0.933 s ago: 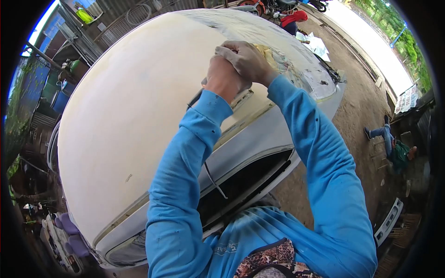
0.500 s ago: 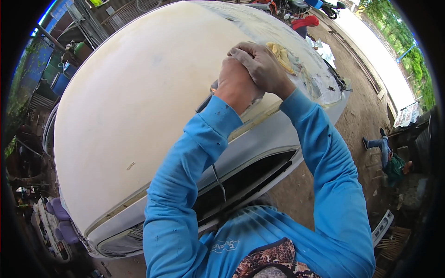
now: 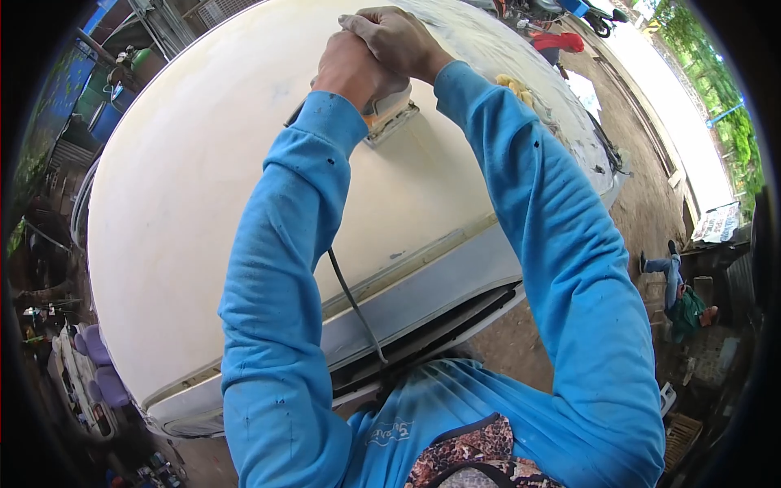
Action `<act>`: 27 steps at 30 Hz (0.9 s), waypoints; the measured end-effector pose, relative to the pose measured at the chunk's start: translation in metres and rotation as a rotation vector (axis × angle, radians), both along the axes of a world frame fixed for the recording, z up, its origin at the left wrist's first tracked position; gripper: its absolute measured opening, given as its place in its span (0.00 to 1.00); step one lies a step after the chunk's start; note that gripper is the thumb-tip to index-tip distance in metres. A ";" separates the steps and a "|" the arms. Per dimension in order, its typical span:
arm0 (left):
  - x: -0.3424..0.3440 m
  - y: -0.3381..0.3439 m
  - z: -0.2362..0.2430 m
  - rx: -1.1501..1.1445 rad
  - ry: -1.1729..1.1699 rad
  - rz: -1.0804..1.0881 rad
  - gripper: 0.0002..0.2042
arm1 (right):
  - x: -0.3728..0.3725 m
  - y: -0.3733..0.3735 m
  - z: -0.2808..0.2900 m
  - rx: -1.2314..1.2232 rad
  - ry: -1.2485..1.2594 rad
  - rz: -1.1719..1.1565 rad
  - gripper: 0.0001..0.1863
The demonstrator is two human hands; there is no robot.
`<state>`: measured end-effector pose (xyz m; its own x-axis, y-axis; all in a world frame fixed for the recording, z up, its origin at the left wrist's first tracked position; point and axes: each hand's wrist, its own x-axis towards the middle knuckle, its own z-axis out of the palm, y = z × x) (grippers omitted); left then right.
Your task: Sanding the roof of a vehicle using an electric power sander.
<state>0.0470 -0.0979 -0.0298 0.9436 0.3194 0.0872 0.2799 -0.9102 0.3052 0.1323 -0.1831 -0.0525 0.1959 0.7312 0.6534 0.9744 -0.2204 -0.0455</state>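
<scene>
Work: the person presses a small sander [image 3: 389, 114] flat on the cream, filler-coated car panel [image 3: 187, 187], near its upper middle.
Left hand [image 3: 351, 69]: fingers closed over the tool's top.
Right hand [image 3: 396, 39]: laid over the left, fingers curled down, adding pressure.
Cord: a dark cable [image 3: 355, 305] hangs from the tool toward the person's chest.
Doing it well: it likely calls for keeping the pad flat, pressure even, strokes overlapping, and the cable clear of the pad.
</scene>
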 end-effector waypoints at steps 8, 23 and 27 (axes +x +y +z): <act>-0.025 -0.022 0.000 0.042 0.005 -0.063 0.21 | -0.036 -0.024 0.000 0.140 0.638 -0.055 0.23; -0.117 -0.109 -0.011 0.115 -0.166 -0.456 0.17 | -0.144 -0.134 0.018 0.015 0.555 -0.180 0.20; -0.107 -0.092 -0.004 0.077 -0.109 -0.486 0.17 | -0.136 -0.120 0.015 0.070 0.544 -0.126 0.21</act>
<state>-0.0601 -0.1895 -0.0341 0.9658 -0.1662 0.1992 -0.2119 -0.9484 0.2358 -0.0039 -0.3035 -0.0379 0.6012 0.6392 0.4796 0.7727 -0.3119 -0.5529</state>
